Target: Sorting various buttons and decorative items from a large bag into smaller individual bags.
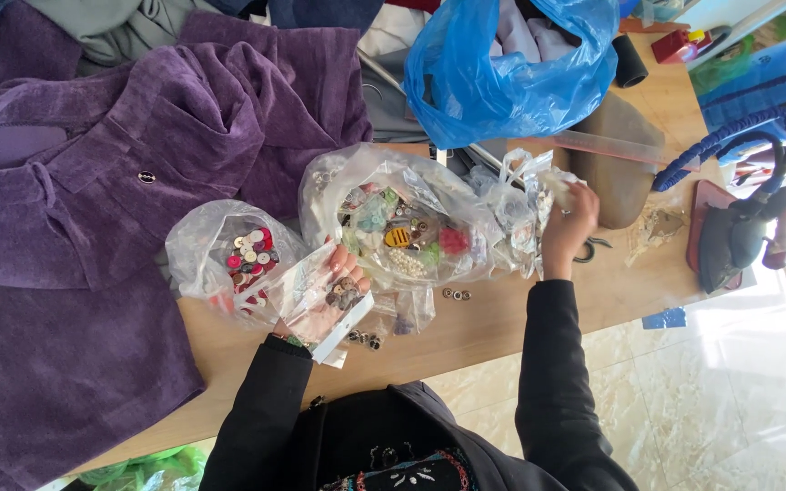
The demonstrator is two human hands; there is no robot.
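Observation:
My left hand (pixel 329 295) holds a small clear packet of buttons (pixel 320 300) above the wooden table's (pixel 502 318) near edge. My right hand (pixel 568 227) reaches further right and grips small clear packets (pixel 539 195) beside a large clear bag of mixed buttons and beads (pixel 402 227). Another clear bag with red, white and pink buttons (pixel 238 255) lies left of my left hand. A few loose metal buttons (pixel 456 294) rest on the table between my hands.
A purple velvet garment (pixel 93 227) with one dark button covers the table's left side. A blue plastic bag (pixel 511 68) of cloth sits at the back. A steam iron (pixel 739 236) with a blue corded hose stands at right, near scissors (pixel 593 247).

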